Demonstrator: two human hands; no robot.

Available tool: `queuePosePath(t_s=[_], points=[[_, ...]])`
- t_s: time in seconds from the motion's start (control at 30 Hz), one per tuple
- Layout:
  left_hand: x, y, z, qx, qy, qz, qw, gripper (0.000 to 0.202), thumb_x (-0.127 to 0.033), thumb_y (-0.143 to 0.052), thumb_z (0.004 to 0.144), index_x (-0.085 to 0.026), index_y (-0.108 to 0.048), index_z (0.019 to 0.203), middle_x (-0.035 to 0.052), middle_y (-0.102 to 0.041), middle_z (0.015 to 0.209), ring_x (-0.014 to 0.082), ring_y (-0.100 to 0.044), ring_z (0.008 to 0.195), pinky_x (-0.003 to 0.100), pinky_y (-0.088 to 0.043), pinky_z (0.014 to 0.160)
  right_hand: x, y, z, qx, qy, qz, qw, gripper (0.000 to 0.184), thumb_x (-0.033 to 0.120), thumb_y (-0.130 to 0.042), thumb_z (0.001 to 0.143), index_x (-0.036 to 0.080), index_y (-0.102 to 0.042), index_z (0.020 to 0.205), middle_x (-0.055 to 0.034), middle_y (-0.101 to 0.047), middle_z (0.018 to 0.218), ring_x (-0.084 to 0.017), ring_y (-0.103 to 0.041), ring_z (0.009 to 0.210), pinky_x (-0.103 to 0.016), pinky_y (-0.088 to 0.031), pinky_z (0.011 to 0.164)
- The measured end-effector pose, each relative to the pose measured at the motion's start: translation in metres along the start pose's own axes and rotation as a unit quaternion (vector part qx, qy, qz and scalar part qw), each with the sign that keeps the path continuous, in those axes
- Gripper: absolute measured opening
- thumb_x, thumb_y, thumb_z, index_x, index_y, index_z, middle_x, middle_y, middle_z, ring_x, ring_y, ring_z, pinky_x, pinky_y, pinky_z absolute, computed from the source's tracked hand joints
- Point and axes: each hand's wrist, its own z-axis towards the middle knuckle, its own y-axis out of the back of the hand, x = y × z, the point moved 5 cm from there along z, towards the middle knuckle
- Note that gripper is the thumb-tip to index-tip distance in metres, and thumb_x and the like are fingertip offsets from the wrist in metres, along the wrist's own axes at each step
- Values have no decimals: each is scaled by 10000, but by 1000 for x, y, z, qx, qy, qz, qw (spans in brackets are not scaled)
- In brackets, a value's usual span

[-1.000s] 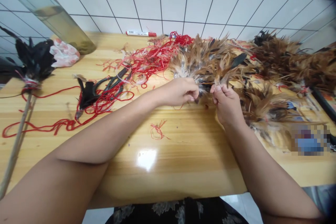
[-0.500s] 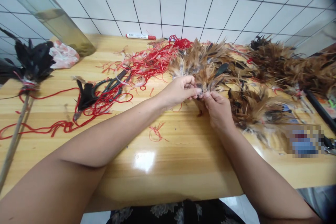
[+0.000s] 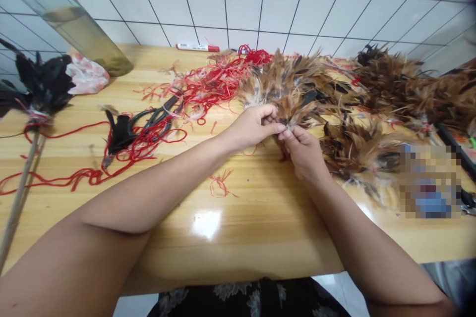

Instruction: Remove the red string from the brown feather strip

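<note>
Between my two hands is a bunch of brown feathers [image 3: 293, 108], its plumes fanning away from me. My left hand [image 3: 262, 123] pinches the bunch's base from the left, thumb against curled fingers. From the right, my right hand [image 3: 303, 147] pinches the same base, and the fingertips of both hands meet there. What exactly lies between the fingertips is too small to make out. Just behind the hands spreads a larger pile of brown feathers [image 3: 308, 72]. Another brown feather bundle [image 3: 357, 151] lies to the right of my right hand.
Red string [image 3: 143, 144] tangles around black scissors [image 3: 150, 120] at left. Red scraps [image 3: 219, 77] heap behind. A black feather duster [image 3: 42, 84], a liquid-filled jar [image 3: 89, 34] and a marker [image 3: 197, 47] stand or lie farther off. More feathers [image 3: 446, 94] fill the right side.
My right fingertips have shifted slightly left, closer against my left thumb at the base of the bunch. The whole view has moved a little; the rest looks the same.
</note>
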Motion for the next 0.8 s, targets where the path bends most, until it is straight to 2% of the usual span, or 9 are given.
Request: queuePosePath(t_s=[0.1,0.17,0.27,0.37,0.5,0.73,0.8], points=[[-3,10,1,-32,-37,62,997,66,-181,-598,766,-135,-555,786,-13,-579,701,84,-520,648,220,-410,638,6,5,0,-26,9,18,999,322,477,-624,777,196,-535,646,45,-406,553,-90,-344,521,-229,-282,484],[-6,16,1,-31,-73,149,986,46,-162,-587,769,-136,-596,805,-6,-581,719,91,-518,667,228,-411,660,10,11,1,-45,7,32,998,322,470,-623,783,196,-527,644,50,-397,548,-82,-325,500,-231,-268,474],[-4,13,0,39,-136,299,944,67,-141,-579,773,-149,-646,769,14,-588,741,117,-529,729,254,-414,720,15,21,3,-71,8,45,996,329,498,-622,779,202,-525,673,55,-383,552,-74,-292,466,-238,-222,443],[7,4,-2,95,-180,384,901,133,-141,-557,795,-170,-685,821,44,-601,812,149,-545,805,274,-419,758,16,28,5,-83,4,55,995,344,531,-617,771,207,-525,699,62,-359,540,-71,-272,442,-241,-186,424],[16,-4,-3,89,-201,440,871,202,-179,-486,861,-181,-684,901,64,-607,866,166,-543,841,284,-415,762,11,29,6,-91,-19,79,992,351,532,-635,747,200,-531,698,72,-339,512,-66,-260,425,-234,-154,412],[14,-9,-7,103,-202,492,840,197,-157,-434,870,-150,-629,841,83,-572,871,184,-494,826,301,-384,741,4,22,5,-82,-35,92,992,354,532,-647,730,192,-555,698,77,-342,488,-66,-271,423,-227,-163,412],[10,-8,-7,105,-209,490,840,190,-132,-419,863,-150,-606,834,86,-563,878,187,-482,840,304,-377,746,2,21,5,-81,-35,87,992,353,535,-642,734,192,-562,704,79,-339,486,-69,-271,426,-227,-174,413]])
